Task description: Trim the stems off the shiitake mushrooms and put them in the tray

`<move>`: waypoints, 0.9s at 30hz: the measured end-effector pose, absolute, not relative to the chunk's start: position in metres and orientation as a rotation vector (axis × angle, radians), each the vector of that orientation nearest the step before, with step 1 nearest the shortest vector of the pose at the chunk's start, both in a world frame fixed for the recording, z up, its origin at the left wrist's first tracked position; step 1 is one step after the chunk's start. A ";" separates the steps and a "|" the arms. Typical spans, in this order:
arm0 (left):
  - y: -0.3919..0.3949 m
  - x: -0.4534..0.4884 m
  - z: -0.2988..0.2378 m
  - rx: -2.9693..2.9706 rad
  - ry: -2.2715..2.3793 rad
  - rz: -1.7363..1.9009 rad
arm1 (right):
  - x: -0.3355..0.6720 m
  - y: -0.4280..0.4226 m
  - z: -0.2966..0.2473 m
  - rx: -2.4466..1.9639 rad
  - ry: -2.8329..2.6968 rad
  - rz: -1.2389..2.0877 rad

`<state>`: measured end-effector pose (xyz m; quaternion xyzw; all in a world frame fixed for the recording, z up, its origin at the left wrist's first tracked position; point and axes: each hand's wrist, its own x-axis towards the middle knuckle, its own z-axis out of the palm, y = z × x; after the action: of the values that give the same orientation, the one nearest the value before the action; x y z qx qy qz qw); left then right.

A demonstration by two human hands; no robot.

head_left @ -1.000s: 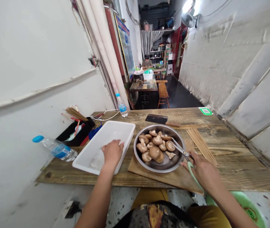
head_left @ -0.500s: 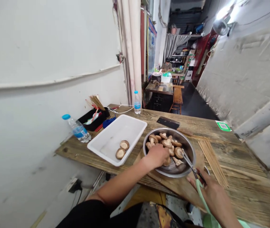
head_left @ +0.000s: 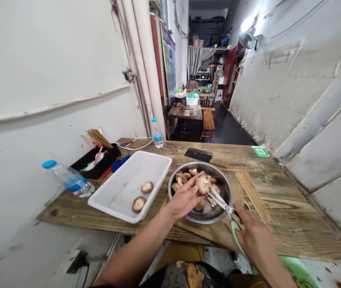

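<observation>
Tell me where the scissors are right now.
In the head view, the scissors are right of centre in the right grip, blades over the bowl, tips by the mushroom in the left grip.

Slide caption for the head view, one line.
Left hand holds a mushroom over the metal bowl; right hand holds scissors, blades close to the mushroom.

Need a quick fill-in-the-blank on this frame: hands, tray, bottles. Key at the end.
1. The right hand grips a pair of green-handled ____.
2. The shiitake mushroom over the metal bowl is held by the person's ____.
3. The white plastic tray contains exactly ____ mushrooms.
4. The caps of both water bottles are ____.

Missing words: scissors; left hand; two; blue.
</observation>
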<state>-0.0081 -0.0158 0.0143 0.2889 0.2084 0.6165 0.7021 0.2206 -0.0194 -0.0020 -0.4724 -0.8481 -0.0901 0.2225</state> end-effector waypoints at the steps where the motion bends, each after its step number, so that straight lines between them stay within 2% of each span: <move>1: -0.015 -0.007 0.014 0.648 0.459 1.374 | 0.220 -0.019 0.000 -1.299 -2.346 -0.277; 17: -0.022 0.011 0.017 0.670 0.578 1.417 | 0.219 -0.017 0.037 -1.365 -2.692 -0.511; 27: -0.013 0.015 0.002 0.500 0.787 1.353 | 0.219 -0.017 0.040 -1.531 -2.834 -0.348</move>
<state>0.0152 -0.0125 0.0017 0.2230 0.3505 0.6029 0.6812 0.2187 -0.0167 0.0404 -0.4721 -0.8736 -0.1072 -0.0490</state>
